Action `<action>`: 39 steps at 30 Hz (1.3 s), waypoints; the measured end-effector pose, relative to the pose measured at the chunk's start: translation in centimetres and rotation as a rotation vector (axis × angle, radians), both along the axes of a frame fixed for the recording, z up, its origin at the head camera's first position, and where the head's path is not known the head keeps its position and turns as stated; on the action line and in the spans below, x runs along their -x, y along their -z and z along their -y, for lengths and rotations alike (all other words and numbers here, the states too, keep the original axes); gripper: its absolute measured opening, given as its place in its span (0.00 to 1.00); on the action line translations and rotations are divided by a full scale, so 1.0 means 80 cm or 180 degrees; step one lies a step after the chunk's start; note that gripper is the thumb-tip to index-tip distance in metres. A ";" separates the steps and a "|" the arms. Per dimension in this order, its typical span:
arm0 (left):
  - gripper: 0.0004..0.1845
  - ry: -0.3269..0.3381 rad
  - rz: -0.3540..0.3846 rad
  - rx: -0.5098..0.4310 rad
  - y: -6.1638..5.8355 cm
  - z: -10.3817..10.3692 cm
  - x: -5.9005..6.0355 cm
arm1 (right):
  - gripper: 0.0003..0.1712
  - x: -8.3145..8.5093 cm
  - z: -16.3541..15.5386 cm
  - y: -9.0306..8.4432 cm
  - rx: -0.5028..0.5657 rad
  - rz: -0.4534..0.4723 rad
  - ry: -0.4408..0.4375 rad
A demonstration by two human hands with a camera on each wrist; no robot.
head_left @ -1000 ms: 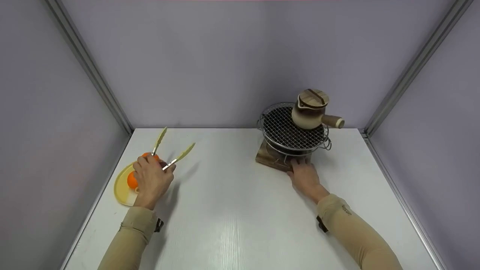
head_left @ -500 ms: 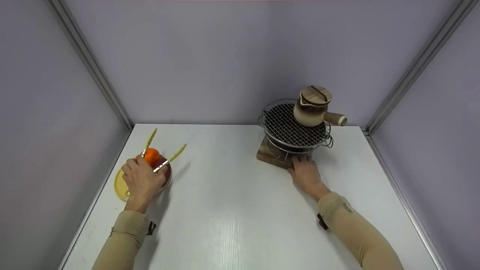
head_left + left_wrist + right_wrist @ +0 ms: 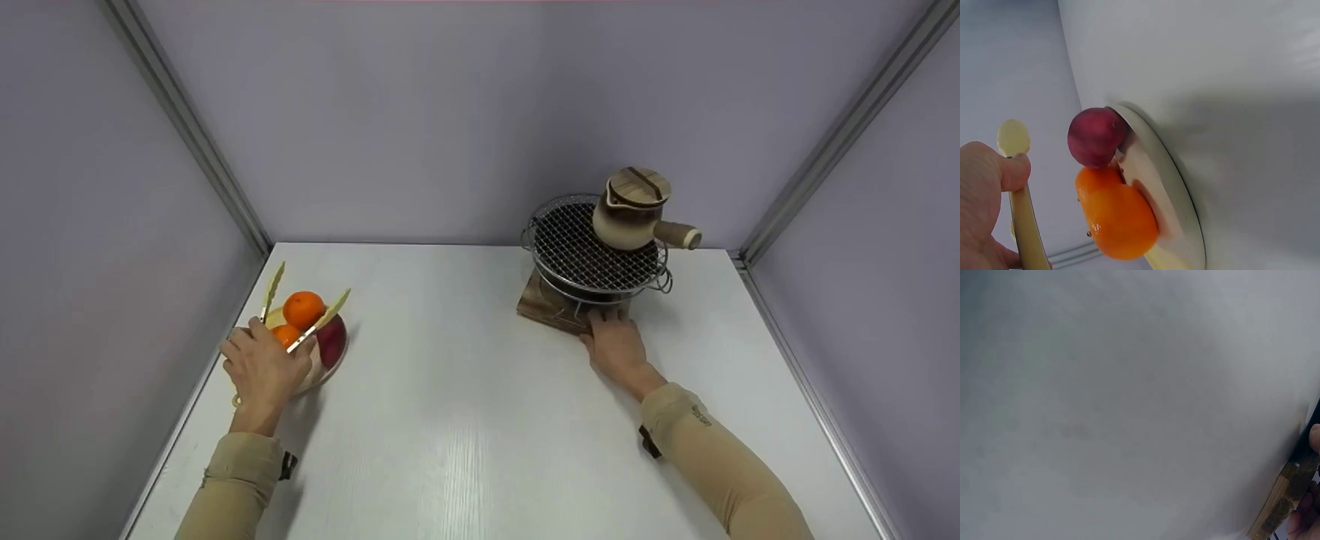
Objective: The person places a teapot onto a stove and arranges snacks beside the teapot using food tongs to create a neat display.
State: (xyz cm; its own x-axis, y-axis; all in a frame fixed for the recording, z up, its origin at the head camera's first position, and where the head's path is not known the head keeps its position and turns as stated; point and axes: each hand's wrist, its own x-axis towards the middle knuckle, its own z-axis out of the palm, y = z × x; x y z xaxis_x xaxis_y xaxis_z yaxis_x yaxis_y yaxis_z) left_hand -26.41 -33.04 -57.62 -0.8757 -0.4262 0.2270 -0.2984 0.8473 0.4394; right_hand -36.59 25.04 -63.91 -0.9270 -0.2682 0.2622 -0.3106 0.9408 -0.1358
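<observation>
My left hand (image 3: pixel 262 367) holds a pair of tongs (image 3: pixel 328 315) with yellow tips, their arms spread apart. It hovers over the near left side of a round plate (image 3: pixel 1176 188), hiding part of it. Two oranges (image 3: pixel 303 310) and a dark red round fruit (image 3: pixel 332 343) lie on that plate; the tong tips point past them, gripping nothing. In the left wrist view the thumb presses one tong arm (image 3: pixel 1026 228). Far to the right, my right hand (image 3: pixel 619 352) grips the near edge of a wooden base (image 3: pixel 551 311) under a small grill, thumb at its side.
The grill's round wire mesh (image 3: pixel 577 259) has loop handles on its rim. A lidded clay pot (image 3: pixel 628 217) stands on the mesh, its side handle (image 3: pixel 677 235) jutting right. Grey walls close in the white table (image 3: pixel 450 405) at the back and both sides.
My left hand has moved left and nearer with the tongs, uncovering the oranges and the dark red fruit. The right hand stays at the wooden base. The head view has shifted slightly.
</observation>
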 end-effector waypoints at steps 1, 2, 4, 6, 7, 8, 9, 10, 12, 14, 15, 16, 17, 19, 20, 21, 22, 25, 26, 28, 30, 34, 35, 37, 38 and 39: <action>0.53 -0.0015 0.0010 0.0002 0.000 0.002 -0.002 | 0.28 0.000 0.000 0.000 -0.0006 0.0015 0.0006; 0.53 -0.0030 0.0028 -0.0006 0.000 0.005 -0.003 | 0.28 0.000 -0.001 0.001 0.0002 0.0022 0.0011; 0.53 -0.0070 0.0059 -0.0030 0.000 0.009 -0.007 | 0.28 0.001 -0.002 0.001 0.0019 0.0018 0.0011; 0.52 -0.0107 0.0078 -0.0072 0.000 0.014 -0.010 | 0.28 0.002 -0.002 0.000 0.0033 -0.0009 0.0011; 0.53 -0.0120 0.0079 -0.0094 0.001 0.016 -0.012 | 0.27 0.003 -0.003 0.000 0.0041 -0.0012 0.0017; 0.53 -0.0132 0.0077 -0.0116 0.001 0.018 -0.014 | 0.27 0.003 -0.003 0.000 0.0040 -0.0010 0.0024; 0.53 -0.0143 0.0071 -0.0129 0.001 0.021 -0.016 | 0.27 0.004 -0.004 0.000 0.0040 -0.0003 0.0030; 0.53 -0.0147 0.0070 -0.0142 0.002 0.023 -0.018 | 0.27 0.004 -0.004 0.000 0.0039 0.0008 0.0036; 0.51 -0.0139 0.0091 -0.0142 0.003 0.028 -0.024 | 0.27 0.004 -0.004 0.000 0.0045 0.0025 0.0042; 0.49 -0.0136 0.0131 -0.0124 0.004 0.034 -0.029 | 0.27 0.003 -0.004 0.000 0.0035 0.0047 0.0046; 0.48 -0.0135 0.0157 -0.0112 0.005 0.037 -0.032 | 0.27 0.003 -0.005 0.001 0.0040 0.0045 0.0044; 0.48 -0.0132 0.0182 -0.0104 0.005 0.039 -0.034 | 0.27 0.002 -0.005 0.001 0.0043 0.0035 0.0042; 0.47 -0.0131 0.0198 -0.0089 0.005 0.042 -0.036 | 0.27 0.002 -0.005 0.002 0.0042 0.0027 0.0041; 0.48 -0.0138 0.0246 -0.0072 0.005 0.046 -0.039 | 0.27 0.002 -0.006 0.003 0.0036 0.0028 0.0041; 0.48 -0.0138 0.0263 -0.0067 0.006 0.047 -0.040 | 0.27 0.002 -0.006 0.003 0.0042 0.0025 0.0036; 0.48 -0.0138 0.0283 -0.0056 0.006 0.048 -0.042 | 0.27 0.002 -0.006 0.003 0.0046 0.0020 0.0032; 0.49 -0.0135 0.0302 -0.0041 0.007 0.050 -0.043 | 0.27 0.002 -0.006 0.004 0.0045 0.0025 0.0030; 0.49 -0.0124 0.0367 -0.0026 0.011 0.052 -0.046 | 0.28 0.002 -0.006 0.003 0.0032 0.0059 0.0036; 0.49 -0.0112 0.0377 -0.0026 0.012 0.053 -0.048 | 0.29 0.002 -0.006 0.002 0.0022 0.0067 0.0041; 0.49 -0.0083 0.0395 -0.0033 0.016 0.055 -0.050 | 0.30 0.001 -0.005 0.001 0.0007 0.0110 0.0063; 0.49 -0.0061 0.0415 -0.0051 0.020 0.057 -0.052 | 0.32 0.001 -0.004 0.000 -0.0004 0.0146 0.0073; 0.50 -0.0092 0.0554 -0.0105 0.027 0.062 -0.058 | 0.32 0.001 -0.003 0.000 -0.0003 0.0193 0.0073; 0.51 -0.0114 0.0598 -0.0117 0.029 0.064 -0.059 | 0.32 0.001 -0.003 0.000 -0.0003 0.0188 0.0070; 0.51 -0.0158 0.0686 -0.0161 0.031 0.066 -0.061 | 0.32 0.000 -0.002 0.000 -0.0002 0.0188 0.0072; 0.51 -0.0175 0.0712 -0.0190 0.033 0.067 -0.062 | 0.32 0.000 -0.002 0.000 0.0002 0.0190 0.0076; 0.51 -0.0190 0.0733 -0.0211 0.034 0.068 -0.063 | 0.32 0.000 -0.002 0.000 0.0007 0.0193 0.0080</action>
